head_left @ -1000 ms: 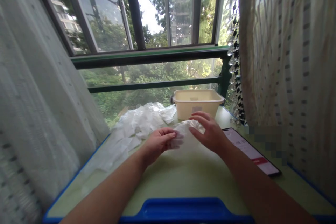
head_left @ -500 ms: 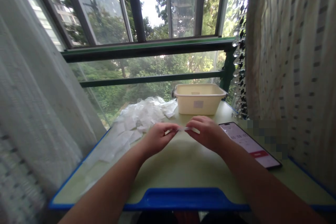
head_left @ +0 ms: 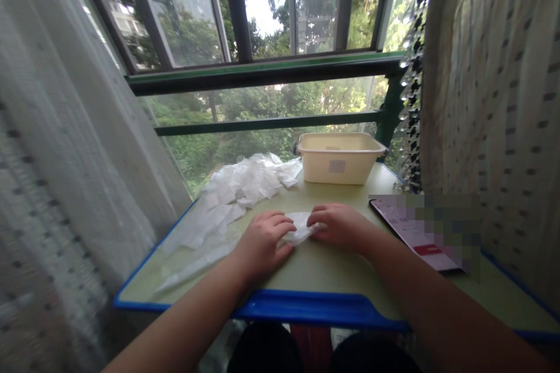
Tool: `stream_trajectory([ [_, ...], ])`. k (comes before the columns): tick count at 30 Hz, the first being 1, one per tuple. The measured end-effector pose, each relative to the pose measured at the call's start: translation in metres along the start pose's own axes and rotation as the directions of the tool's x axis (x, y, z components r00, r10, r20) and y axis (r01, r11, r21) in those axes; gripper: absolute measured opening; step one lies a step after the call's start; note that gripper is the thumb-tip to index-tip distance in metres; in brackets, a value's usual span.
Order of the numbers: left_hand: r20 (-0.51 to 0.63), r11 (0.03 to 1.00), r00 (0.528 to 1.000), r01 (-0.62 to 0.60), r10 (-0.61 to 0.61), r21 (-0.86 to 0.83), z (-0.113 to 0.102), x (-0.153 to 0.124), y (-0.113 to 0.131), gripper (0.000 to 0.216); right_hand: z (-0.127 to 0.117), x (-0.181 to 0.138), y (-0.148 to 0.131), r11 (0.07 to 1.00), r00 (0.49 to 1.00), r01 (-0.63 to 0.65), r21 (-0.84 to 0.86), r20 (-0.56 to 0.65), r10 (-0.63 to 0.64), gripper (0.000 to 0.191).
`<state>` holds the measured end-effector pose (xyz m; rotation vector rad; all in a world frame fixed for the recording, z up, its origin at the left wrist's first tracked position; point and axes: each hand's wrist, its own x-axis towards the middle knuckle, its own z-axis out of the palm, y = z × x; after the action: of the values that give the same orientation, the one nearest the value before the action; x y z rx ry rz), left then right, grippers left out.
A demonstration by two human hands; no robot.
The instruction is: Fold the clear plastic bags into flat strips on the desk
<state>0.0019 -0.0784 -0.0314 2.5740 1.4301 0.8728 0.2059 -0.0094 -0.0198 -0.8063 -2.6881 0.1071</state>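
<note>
**As the left hand point(head_left: 262, 242) and right hand point(head_left: 339, 224) press down, a folded plastic sheet point(head_left: 300, 227) lies flat on the table point(head_left: 332, 274)**

Where the scene ends at the far side, a dark-framed window point(head_left: 271, 11) spans the whole width, with trees behind the glass; a pale sheer curtain point(head_left: 56, 157) hangs down the left, a dotted curtain point(head_left: 494, 99) down the right, and a bead string point(head_left: 411, 87) dangles just beside the dotted one. The table is pale green with a blue rim along its near and left edges; a loose heap of clear plastic bags point(head_left: 245, 183) spreads over its far left part; a cream tub point(head_left: 339, 157) stands at the far edge, just right of the heap; a phone point(head_left: 420, 239), partly blurred, lies face up to the right. Both forearms reach in from the near side; the left hand lies palm down, fingers together and nearly straight, their tips on the sheet's left end; the right hand has its fingers curled down onto the right end, though whether they pinch it I cannot tell. The folded plastic sheet sits between the two hands at mid-table, near the heap and apart from the tub.
</note>
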Motion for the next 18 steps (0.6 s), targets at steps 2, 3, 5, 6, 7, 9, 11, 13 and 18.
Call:
stream_trajectory([
  [2, 0.005, 0.999, 1.0, -0.017, 0.017, -0.045, 0.0, 0.003, 0.003, 0.023, -0.004, -0.001, 0.003, 0.992, 0.999, -0.051, 0.113, 0.009, 0.05, 0.016],
  [3, 0.015, 0.998, 1.0, -0.012, 0.013, -0.068, -0.001, 0.004, 0.005, 0.02, -0.007, -0.001, 0.005, 0.982, 0.997, -0.078, 0.171, 0.019, 0.076, 0.017],
  [5, 0.037, 0.994, 0.999, 0.033, -0.029, -0.107, -0.001, 0.007, 0.006, 0.019, -0.011, -0.002, 0.009, 0.95, 0.99, -0.137, 0.28, 0.051, 0.128, 0.019],
  [6, 0.047, 0.99, 0.997, 0.069, -0.063, -0.125, -0.001, 0.008, 0.006, 0.021, -0.013, -0.002, 0.011, 0.929, 0.985, -0.171, 0.327, 0.069, 0.157, 0.02],
  [7, 0.053, 0.984, 0.994, 0.107, -0.1, -0.144, -0.001, 0.008, 0.006, 0.022, -0.014, -0.002, 0.013, 0.908, 0.979, -0.204, 0.367, 0.088, 0.185, 0.022],
  [9, 0.055, 0.967, 0.984, 0.175, -0.168, -0.185, -0.001, 0.009, 0.005, 0.023, -0.015, -0.001, 0.015, 0.871, 0.967, -0.256, 0.419, 0.108, 0.233, 0.025],
  [11, 0.07, 0.947, 0.975, 0.222, -0.212, -0.231, 0.0, 0.01, 0.004, 0.024, -0.014, 0.0, 0.015, 0.849, 0.959, -0.283, 0.447, 0.107, 0.263, 0.027],
  [13, 0.078, 0.931, 0.968, 0.249, -0.237, -0.267, 0.0, 0.011, 0.003, 0.023, -0.013, 0.001, 0.014, 0.836, 0.957, -0.288, 0.467, 0.109, 0.268, 0.03],
  [18, 0.002, 0.894, 0.95, 0.294, -0.312, -0.337, -0.003, 0.015, 0.001, 0.023, -0.009, 0.003, 0.012, 0.82, 0.957, -0.289, 0.494, 0.148, 0.249, 0.032],
])
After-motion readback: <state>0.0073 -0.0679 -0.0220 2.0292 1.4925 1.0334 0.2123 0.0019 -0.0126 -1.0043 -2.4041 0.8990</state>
